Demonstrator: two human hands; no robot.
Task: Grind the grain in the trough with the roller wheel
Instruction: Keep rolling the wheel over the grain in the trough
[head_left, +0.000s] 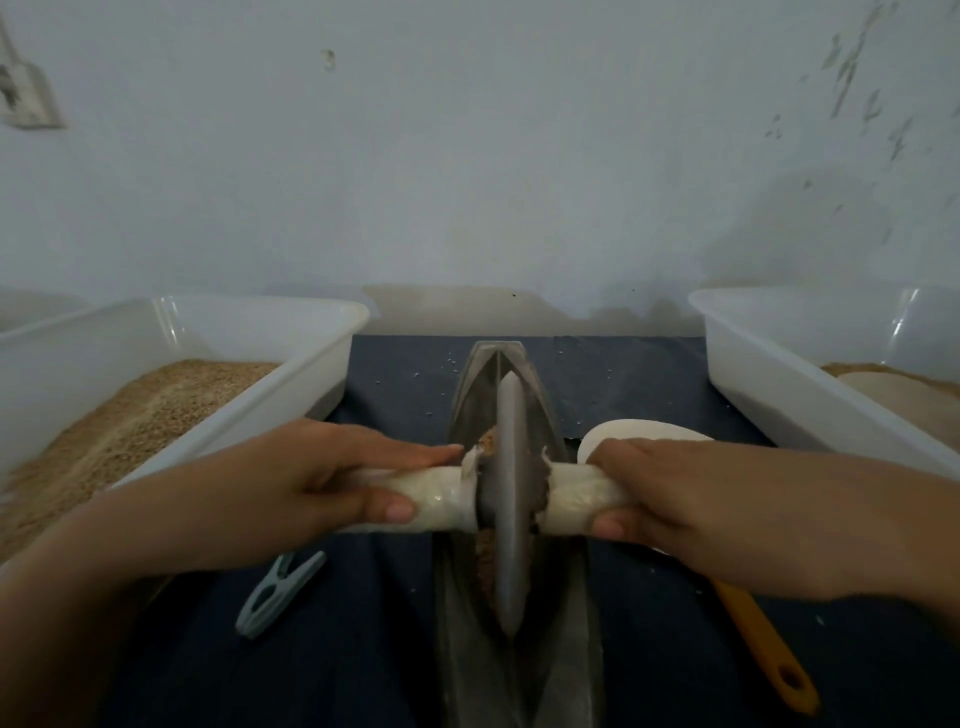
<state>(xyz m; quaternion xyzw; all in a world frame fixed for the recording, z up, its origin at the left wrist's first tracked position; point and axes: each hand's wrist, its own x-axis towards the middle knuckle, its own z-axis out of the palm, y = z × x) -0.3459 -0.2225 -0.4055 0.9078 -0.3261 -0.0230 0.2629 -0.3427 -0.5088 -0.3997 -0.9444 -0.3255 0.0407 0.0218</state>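
wheel (506, 499) grey | handle (436, 499) cream | tubs (291, 338) white | clip (275, 592) pale blue-grey | cloth (363, 649) navy

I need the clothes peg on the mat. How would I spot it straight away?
Start at the metal trough running down the middle of the dark blue mat. Look left of it, below the left hand: the pale grey-green plastic clothes peg lies flat there. It is the only small loose item on that side.

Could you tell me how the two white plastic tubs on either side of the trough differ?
The left tub holds coarse brown grain heaped against its near side; the right tub holds a paler, smoother heap, mostly cut off by the frame. Both are white, translucent and rest on the dark cloth.
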